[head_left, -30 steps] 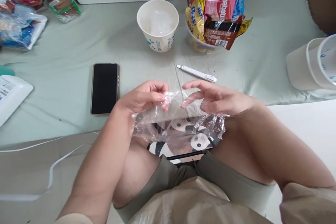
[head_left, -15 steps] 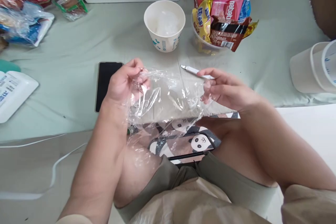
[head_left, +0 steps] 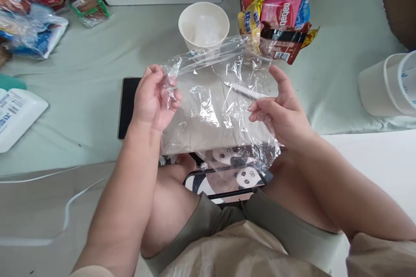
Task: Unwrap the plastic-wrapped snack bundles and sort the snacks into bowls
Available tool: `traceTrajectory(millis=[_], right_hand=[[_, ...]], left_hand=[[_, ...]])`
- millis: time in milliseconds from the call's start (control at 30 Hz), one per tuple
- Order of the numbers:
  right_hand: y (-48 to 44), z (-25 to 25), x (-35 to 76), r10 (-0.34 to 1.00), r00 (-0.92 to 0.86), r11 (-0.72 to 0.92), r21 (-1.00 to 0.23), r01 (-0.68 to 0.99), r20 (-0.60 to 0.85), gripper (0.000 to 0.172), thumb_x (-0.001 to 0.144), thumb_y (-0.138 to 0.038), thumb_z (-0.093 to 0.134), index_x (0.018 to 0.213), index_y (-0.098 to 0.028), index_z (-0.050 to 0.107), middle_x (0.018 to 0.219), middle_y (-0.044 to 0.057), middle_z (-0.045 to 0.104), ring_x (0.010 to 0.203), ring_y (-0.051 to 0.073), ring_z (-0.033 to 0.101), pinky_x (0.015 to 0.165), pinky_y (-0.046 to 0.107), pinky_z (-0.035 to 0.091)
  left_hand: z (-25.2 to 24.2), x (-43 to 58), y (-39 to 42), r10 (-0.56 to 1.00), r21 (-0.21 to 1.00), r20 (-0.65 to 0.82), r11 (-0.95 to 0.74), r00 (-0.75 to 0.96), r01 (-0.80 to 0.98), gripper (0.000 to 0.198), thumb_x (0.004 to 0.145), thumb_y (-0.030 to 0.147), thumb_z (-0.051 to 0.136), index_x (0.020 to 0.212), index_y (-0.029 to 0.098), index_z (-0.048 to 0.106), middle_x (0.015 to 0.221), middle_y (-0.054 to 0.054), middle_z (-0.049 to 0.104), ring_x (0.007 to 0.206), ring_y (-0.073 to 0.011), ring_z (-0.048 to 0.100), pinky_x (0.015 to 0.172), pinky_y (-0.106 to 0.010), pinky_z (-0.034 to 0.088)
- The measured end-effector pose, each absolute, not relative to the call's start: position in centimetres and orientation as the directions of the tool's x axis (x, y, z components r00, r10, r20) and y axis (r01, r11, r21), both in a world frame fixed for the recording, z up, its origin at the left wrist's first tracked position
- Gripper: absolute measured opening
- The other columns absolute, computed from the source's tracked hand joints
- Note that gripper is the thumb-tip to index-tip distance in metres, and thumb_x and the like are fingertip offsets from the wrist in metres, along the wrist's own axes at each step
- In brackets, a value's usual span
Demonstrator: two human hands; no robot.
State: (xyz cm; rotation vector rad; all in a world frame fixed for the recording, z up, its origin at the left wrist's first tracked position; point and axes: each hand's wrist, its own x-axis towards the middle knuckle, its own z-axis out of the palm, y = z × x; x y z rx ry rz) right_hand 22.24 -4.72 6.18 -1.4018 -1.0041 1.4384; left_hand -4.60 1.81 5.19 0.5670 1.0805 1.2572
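Note:
A crinkled clear plastic bag (head_left: 208,108) is spread between my hands, above the table's front edge. My left hand (head_left: 154,95) has its fingers curled on the bag's left edge, near a dark phone (head_left: 126,108) lying on the table. On the other side, my right hand (head_left: 284,110) pinches the bag with thumb and curled fingers, its index finger raised apart. A slim white knife-like tool (head_left: 245,91) lies behind the plastic, its right end by my right thumb. Beyond the bag stands a white paper cup (head_left: 204,21) with something whitish and translucent inside.
A tub of wrapped snacks (head_left: 282,26) stands at the back right. Stacked white buckets (head_left: 378,84) are at the right edge. Bagged snacks (head_left: 35,13) and a white bottle-like container (head_left: 19,114) lie left. A panda-patterned surface (head_left: 224,181) is between my legs.
The plastic bag has been spread wider and its top edge has risen toward the cup and snack tub. My left hand has shifted slightly left; my right index finger has lifted.

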Motion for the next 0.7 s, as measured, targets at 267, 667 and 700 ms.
traceTrajectory(millis=[267,667,700], right_hand=[[-4.6,6.8,22.7,0.969,0.167,-0.178,-0.983,-0.039,-0.183,0.07,0.081,-0.02,0.06,0.146,-0.036,0.04,0.065,-0.009,0.061,0.058,0.016,0.065,0.059,0.029,0.052],[-5.2,6.1,24.1,0.972,0.235,0.015,-1.0,0.026,0.021,0.013,0.082,-0.017,0.066,0.089,-0.022,0.076,0.075,-0.002,0.068,0.054,0.008,0.061,0.054,0.024,0.048],[-5.2,6.1,24.2,0.971,0.237,0.032,-0.999,0.012,0.034,0.017,0.08,-0.014,0.066,0.089,-0.022,0.078,0.074,-0.002,0.069,0.055,0.007,0.062,0.055,0.024,0.049]], left_hand=[[6.3,-5.6,1.6,0.891,0.797,-0.408,0.24,-0.201,-0.554,0.02,0.1,0.046,0.055,0.096,0.028,0.049,0.078,0.003,0.065,0.061,-0.0094,0.052,0.056,-0.023,0.041],[6.4,-7.9,-2.9,0.989,0.986,-0.149,0.147,-0.017,-0.078,0.057,0.068,0.009,0.087,0.115,0.031,0.066,0.084,0.006,0.08,0.054,-0.0105,0.067,0.048,-0.022,0.047],[6.7,-8.1,-3.2,0.995,0.993,-0.101,0.099,-0.025,-0.056,0.056,0.065,0.008,0.088,0.114,0.03,0.069,0.09,0.006,0.08,0.054,-0.0098,0.068,0.044,-0.022,0.044]])
